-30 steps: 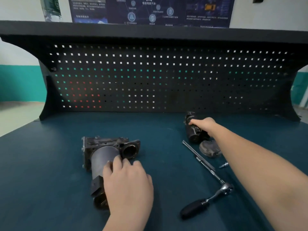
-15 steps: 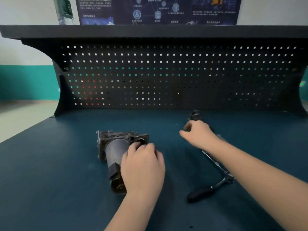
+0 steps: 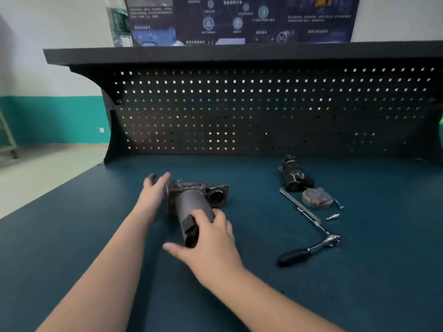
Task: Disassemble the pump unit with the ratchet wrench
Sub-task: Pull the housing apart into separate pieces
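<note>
Table (image 3: pixel 359 295): we see a dark teal top that fills the lower half of the view.
Pegboard (image 3: pixel 263 111): we see a black back panel with rows of small square holes, upright at the table's far edge.
Shelf (image 3: pixel 215 53): we see a black ledge along the top of the pegboard.
Bottle (image 3: pixel 119 22): we see a clear plastic bottle on the shelf, at its left.
Poster (image 3: pixel 239 17): we see a dark blue chart on the wall behind; its text is too small to read.
Wall (image 3: pixel 48 118): we see white above, a teal band below.

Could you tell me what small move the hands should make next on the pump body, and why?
Probably close the left hand on the flanged end of the pump unit to steady it. That hand is open beside it, while the right hand already grips the cylinder's near end, and the ratchet wrench lies untouched on the bench.
</note>
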{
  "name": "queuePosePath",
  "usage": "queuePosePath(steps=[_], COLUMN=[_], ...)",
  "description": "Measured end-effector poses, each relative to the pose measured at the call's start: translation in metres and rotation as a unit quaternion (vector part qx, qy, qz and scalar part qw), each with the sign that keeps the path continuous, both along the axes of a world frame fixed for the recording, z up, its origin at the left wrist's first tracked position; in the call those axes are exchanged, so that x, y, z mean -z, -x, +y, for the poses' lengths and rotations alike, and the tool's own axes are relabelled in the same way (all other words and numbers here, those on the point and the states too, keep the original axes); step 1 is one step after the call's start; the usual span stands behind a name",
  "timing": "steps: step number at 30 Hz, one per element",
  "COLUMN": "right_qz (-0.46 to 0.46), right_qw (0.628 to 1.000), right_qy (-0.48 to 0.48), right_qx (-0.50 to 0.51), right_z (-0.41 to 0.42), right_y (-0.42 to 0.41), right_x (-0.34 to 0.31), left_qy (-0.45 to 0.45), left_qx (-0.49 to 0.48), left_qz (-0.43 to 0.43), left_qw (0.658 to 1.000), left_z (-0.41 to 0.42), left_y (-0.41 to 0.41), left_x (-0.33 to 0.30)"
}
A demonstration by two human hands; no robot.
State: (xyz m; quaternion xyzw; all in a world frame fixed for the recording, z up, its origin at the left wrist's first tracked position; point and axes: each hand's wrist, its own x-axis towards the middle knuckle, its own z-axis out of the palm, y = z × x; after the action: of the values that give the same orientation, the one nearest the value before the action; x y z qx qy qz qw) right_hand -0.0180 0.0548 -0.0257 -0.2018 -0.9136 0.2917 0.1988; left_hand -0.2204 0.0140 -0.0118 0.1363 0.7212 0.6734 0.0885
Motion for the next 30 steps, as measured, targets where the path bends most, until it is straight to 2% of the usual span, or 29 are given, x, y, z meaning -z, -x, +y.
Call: queuePosePath(steps=[2,4,9,11,15,18,22,26,30], right_qz=[0.033,0.083,0.081,0.094,0.153,0.216,0.285,0.339,0.347], right_qw=[0.998,0.995,0.994,0.994,0.988,0.975,0.956,0.917,0.863], right_qy=[-0.039,-0.040,-0.068,-0.054,0.020,0.047,0.069,0.211,0.367], right_qx=[0.027,0.036,0.019,0.009,-0.002,-0.022,-0.021,-0.018,0.024], right_z=[-0.003,0.001,0.018,0.027,0.045,0.054,0.060,0.074,0.095], right_y=[0.004,0.006,0.008,0.007,0.003,-0.003,-0.010,-0.017,-0.023], right_x=[0.009,0.012,0.013,0.013,0.012,0.014,0.007,-0.013,-0.025], left_qy=[0.007,0.007,0.094,0.112,0.142,0.149,0.164,0.250,0.358], left_qx=[0.084,0.102,0.128,0.131,0.124,0.082,-0.020,-0.117,-0.182], left_qz=[-0.013,-0.023,0.077,0.108,0.114,0.130,0.196,0.220,0.245], left_qw=[0.996,0.994,0.984,0.979,0.975,0.977,0.967,0.936,0.882], left_z=[0.002,0.004,0.003,-0.002,-0.014,-0.026,-0.035,-0.034,-0.017], left_y=[0.006,0.009,0.007,0.005,-0.007,-0.020,-0.050,-0.085,-0.121], left_x=[0.016,0.024,0.024,0.021,0.021,0.022,0.014,-0.023,-0.060])
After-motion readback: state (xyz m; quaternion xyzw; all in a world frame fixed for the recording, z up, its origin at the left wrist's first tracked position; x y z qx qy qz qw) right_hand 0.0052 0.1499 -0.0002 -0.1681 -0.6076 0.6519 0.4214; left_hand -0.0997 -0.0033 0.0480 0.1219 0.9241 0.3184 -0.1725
